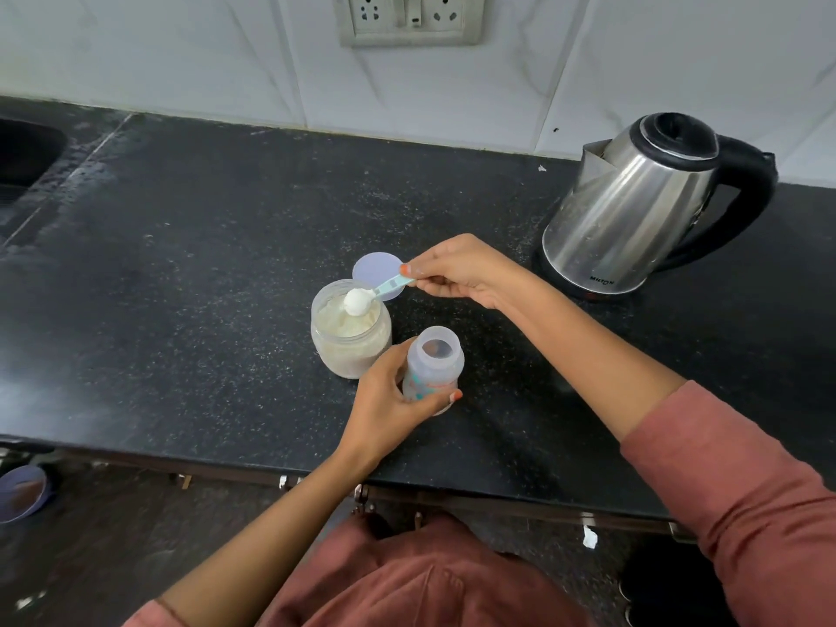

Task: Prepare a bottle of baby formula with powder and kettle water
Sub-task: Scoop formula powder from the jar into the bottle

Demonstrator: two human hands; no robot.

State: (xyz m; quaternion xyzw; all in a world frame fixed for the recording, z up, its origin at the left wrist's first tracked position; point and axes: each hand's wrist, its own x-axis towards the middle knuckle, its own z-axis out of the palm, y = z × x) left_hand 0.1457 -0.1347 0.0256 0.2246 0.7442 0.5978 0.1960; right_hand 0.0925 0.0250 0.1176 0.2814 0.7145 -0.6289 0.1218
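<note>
- Right hand [457,276] pinches scoop [377,291] w/ powder heap, above open jar [350,332].
- Left hand [391,400] wraps open bottle [434,364], just right of jar.
- Kettle [642,205] beyond right hand.

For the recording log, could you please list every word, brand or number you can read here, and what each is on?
"MILTON": on the steel kettle, low on its body; slightly blurred, so the reading is likely, not certain.
Baby bottle: coloured printed markings, too blurred to read.
Powder jar, scoop, wall socket: no text visible.
</note>
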